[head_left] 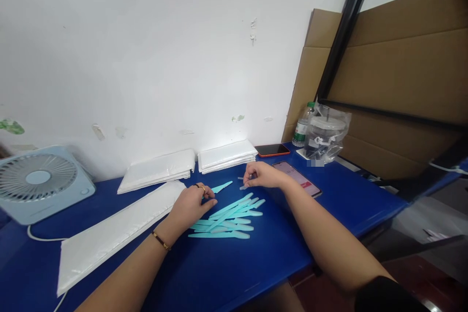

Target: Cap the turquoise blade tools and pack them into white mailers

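Several light teal plastic sticks [230, 215] lie in a loose pile on the blue table [226, 273]. My left hand [192, 204] rests on the table beside the pile, fingers curled and pinched on one teal stick [221, 187] that points to the right. A ring and a thin bracelet show on that hand. Just beyond the pile, my right hand [261, 174] is closed in a pinch on a small clear piece [244, 186].
White flat bags lie in stacks at the back [157, 169] [226, 155] and one long one at the left [117, 231]. A pale blue fan [40, 180] stands far left. Two phones [272, 149] [305, 183], a bottle and a bagged cup [325, 136] sit at right. Cardboard leans behind.
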`<action>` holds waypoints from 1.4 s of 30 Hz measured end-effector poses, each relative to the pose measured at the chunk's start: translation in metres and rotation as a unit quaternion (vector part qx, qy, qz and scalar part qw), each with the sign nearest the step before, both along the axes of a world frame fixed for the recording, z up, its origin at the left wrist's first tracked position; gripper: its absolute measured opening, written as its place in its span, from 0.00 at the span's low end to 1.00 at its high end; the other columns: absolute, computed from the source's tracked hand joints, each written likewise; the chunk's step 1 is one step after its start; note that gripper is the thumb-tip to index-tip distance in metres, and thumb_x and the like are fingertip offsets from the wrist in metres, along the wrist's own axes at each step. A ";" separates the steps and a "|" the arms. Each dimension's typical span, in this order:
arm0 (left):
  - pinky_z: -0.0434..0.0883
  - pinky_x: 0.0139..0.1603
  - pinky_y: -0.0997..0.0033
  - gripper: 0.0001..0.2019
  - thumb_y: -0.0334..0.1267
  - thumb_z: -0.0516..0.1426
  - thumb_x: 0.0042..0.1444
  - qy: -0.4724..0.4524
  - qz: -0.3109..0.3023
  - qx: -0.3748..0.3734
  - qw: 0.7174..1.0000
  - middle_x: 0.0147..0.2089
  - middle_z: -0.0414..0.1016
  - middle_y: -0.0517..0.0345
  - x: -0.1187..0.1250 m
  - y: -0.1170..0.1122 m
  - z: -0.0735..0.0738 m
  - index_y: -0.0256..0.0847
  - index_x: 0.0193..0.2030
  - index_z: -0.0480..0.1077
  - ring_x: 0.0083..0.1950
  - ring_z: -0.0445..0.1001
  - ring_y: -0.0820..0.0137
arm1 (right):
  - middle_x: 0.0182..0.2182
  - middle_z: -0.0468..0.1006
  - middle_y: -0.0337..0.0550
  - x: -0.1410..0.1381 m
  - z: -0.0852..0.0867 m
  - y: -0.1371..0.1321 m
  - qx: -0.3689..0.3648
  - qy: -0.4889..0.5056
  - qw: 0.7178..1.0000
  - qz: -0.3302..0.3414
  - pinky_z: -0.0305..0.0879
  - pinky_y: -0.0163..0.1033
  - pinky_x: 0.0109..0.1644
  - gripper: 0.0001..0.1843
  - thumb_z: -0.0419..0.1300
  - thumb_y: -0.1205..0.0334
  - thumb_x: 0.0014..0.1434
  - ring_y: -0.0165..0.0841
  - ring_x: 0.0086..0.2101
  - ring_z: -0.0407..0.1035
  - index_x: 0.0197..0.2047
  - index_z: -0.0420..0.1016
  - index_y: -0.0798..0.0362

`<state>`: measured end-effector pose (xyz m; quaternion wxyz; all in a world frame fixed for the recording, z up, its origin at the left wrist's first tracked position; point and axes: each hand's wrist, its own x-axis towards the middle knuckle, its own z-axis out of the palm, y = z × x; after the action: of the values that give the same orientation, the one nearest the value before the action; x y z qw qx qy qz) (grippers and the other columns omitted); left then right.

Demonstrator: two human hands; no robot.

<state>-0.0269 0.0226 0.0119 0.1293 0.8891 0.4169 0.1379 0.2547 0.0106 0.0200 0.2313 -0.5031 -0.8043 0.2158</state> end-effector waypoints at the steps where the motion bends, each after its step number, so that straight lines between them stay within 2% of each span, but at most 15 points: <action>1: 0.63 0.34 0.71 0.11 0.47 0.54 0.52 0.002 -0.015 -0.011 1.000 0.37 0.73 0.58 0.002 -0.004 0.000 0.44 0.35 0.72 0.37 0.71 0.67 | 0.32 0.72 0.41 -0.001 0.000 -0.001 -0.019 -0.012 0.999 0.031 0.60 0.32 0.34 0.10 0.66 0.57 0.45 0.29 0.31 0.65 0.32 0.80 0.53; 3: 0.63 0.33 0.71 0.11 0.48 0.55 0.51 0.002 -0.036 -0.028 0.999 0.36 0.73 0.58 0.006 -0.009 -0.001 0.44 0.34 0.72 0.37 0.71 0.67 | 0.32 0.72 0.41 -0.004 0.000 -0.003 -0.049 -0.042 0.996 0.068 0.60 0.32 0.34 0.12 0.68 0.58 0.43 0.30 0.32 0.66 0.32 0.80 0.53; 5: 0.62 0.32 0.72 0.10 0.47 0.55 0.51 0.004 -0.045 -0.040 0.998 0.34 0.73 0.59 0.008 -0.012 -0.002 0.44 0.33 0.72 0.36 0.71 0.68 | 0.32 0.72 0.41 -0.007 -0.002 -0.004 -0.060 -0.065 0.993 0.074 0.60 0.32 0.34 0.11 0.68 0.58 0.42 0.31 0.32 0.66 0.31 0.80 0.54; 9: 0.61 0.30 0.73 0.09 0.45 0.54 0.52 0.012 -0.025 -0.052 0.998 0.31 0.73 0.61 0.007 -0.008 -0.002 0.44 0.30 0.71 0.32 0.70 0.70 | 0.31 0.72 0.41 -0.013 -0.002 -0.004 -0.067 -0.061 0.993 0.072 0.59 0.32 0.32 0.11 0.66 0.57 0.45 0.30 0.31 0.65 0.31 0.79 0.54; 12: 0.60 0.30 0.72 0.09 0.44 0.53 0.53 0.017 0.015 -0.031 0.999 0.30 0.73 0.60 0.005 -0.003 0.003 0.44 0.31 0.71 0.32 0.70 0.70 | 0.32 0.70 0.41 -0.015 -0.002 -0.003 -0.043 -0.035 0.997 0.054 0.59 0.31 0.32 0.12 0.65 0.54 0.47 0.28 0.30 0.64 0.30 0.79 0.54; 16: 0.60 0.31 0.71 0.08 0.43 0.54 0.53 0.028 0.038 -0.009 0.999 0.31 0.73 0.60 -0.003 0.004 0.006 0.44 0.30 0.71 0.33 0.70 0.69 | 0.32 0.70 0.41 -0.009 -0.006 0.002 -0.022 -0.018 0.999 0.037 0.59 0.32 0.33 0.12 0.65 0.54 0.46 0.28 0.30 0.64 0.29 0.78 0.55; 20: 0.61 0.32 0.71 0.08 0.43 0.54 0.53 0.028 0.068 -0.010 0.997 0.31 0.74 0.60 -0.015 0.014 0.005 0.44 0.31 0.71 0.34 0.71 0.69 | 0.30 0.71 0.40 0.003 -0.007 0.006 -0.010 -0.016 0.999 -0.036 0.58 0.33 0.33 0.11 0.67 0.55 0.45 0.30 0.31 0.64 0.29 0.78 0.54; 22: 0.61 0.32 0.71 0.09 0.44 0.55 0.51 0.021 0.078 0.004 0.997 0.33 0.74 0.60 -0.019 0.016 0.006 0.45 0.34 0.72 0.36 0.71 0.68 | 0.31 0.71 0.40 0.004 -0.005 0.004 0.002 -0.011 0.999 -0.048 0.58 0.33 0.34 0.13 0.67 0.55 0.44 0.30 0.32 0.65 0.31 0.78 0.54; 25: 0.62 0.34 0.70 0.12 0.47 0.56 0.50 0.006 0.075 0.028 0.997 0.37 0.74 0.59 -0.015 0.010 0.009 0.45 0.37 0.72 0.38 0.71 0.67 | 0.33 0.70 0.41 -0.004 -0.001 -0.002 -0.003 -0.005 1.000 0.018 0.60 0.33 0.36 0.13 0.67 0.54 0.45 0.30 0.34 0.65 0.32 0.79 0.53; 28: 0.62 0.33 0.71 0.16 0.53 0.53 0.52 0.006 0.028 -0.004 1.000 0.35 0.73 0.58 -0.006 -0.004 0.010 0.44 0.35 0.72 0.35 0.71 0.67 | 0.33 0.69 0.41 -0.017 -0.002 -0.005 -0.036 -0.032 0.994 0.093 0.60 0.32 0.35 0.12 0.67 0.56 0.45 0.29 0.33 0.65 0.33 0.79 0.53; 30: 0.62 0.31 0.71 0.18 0.55 0.52 0.52 0.010 -0.003 -0.029 1.000 0.34 0.73 0.57 0.001 -0.013 0.010 0.43 0.33 0.72 0.33 0.70 0.68 | 0.33 0.69 0.41 -0.023 -0.005 -0.005 -0.045 -0.051 0.992 0.106 0.60 0.31 0.33 0.11 0.67 0.57 0.45 0.29 0.32 0.65 0.32 0.79 0.53; 32: 0.60 0.29 0.72 0.16 0.53 0.52 0.52 0.017 -0.021 -0.043 0.999 0.32 0.73 0.58 0.005 -0.019 0.008 0.43 0.32 0.72 0.32 0.70 0.69 | 0.32 0.69 0.41 -0.027 -0.007 -0.004 -0.045 -0.058 0.992 0.101 0.60 0.31 0.32 0.09 0.66 0.58 0.46 0.29 0.31 0.65 0.31 0.79 0.54; 35: 0.60 0.30 0.72 0.10 0.45 0.53 0.54 0.027 -0.020 -0.036 0.999 0.30 0.73 0.60 0.007 -0.017 0.005 0.43 0.30 0.70 0.32 0.70 0.69 | 0.31 0.69 0.40 -0.027 -0.008 -0.003 -0.029 -0.051 0.994 0.089 0.59 0.31 0.32 0.09 0.66 0.58 0.47 0.28 0.31 0.64 0.30 0.78 0.54; 39: 0.60 0.32 0.70 0.09 0.40 0.51 0.56 0.043 0.009 0.023 0.999 0.32 0.74 0.58 0.003 -0.007 0.004 0.42 0.29 0.70 0.33 0.70 0.69 | 0.33 0.69 0.41 -0.020 -0.005 -0.002 -0.004 -0.026 0.998 0.063 0.60 0.31 0.34 0.08 0.65 0.58 0.48 0.29 0.33 0.64 0.31 0.78 0.54; 42: 0.60 0.34 0.69 0.10 0.39 0.49 0.57 0.058 0.029 0.065 0.996 0.34 0.74 0.56 -0.004 0.002 0.006 0.41 0.30 0.70 0.34 0.71 0.68 | 0.33 0.70 0.42 -0.012 -0.003 0.000 0.006 -0.026 1.000 0.008 0.59 0.33 0.35 0.07 0.65 0.59 0.48 0.30 0.33 0.65 0.30 0.78 0.54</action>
<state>-0.0309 0.0250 0.0176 0.0430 0.8896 0.4395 0.1165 0.2425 0.0101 0.0170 0.2116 -0.5005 -0.8152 0.2002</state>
